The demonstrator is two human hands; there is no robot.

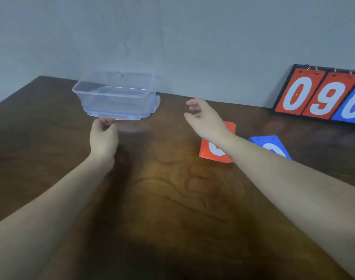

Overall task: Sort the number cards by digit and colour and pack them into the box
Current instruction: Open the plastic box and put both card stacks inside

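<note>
A clear plastic box (114, 96) stands on its blue-edged lid (152, 110) at the back left of the wooden table. My left hand (103, 138) is at the lid's front edge, its curled fingertips pinching the front latch. Right of the box my right hand (203, 116) hovers above the table, fingers loosely curled and holding nothing. Partly hidden under my right forearm are a red number card pile (208, 152) and a blue number card pile (273, 142). Both lie flat, and the white digit on top of each is partly covered.
A black scoreboard (322, 93) with ring-hung cards reading red 0, red 9 and a blue digit leans on the wall at the back right. The table's (172, 199) back edge meets the grey wall behind the box.
</note>
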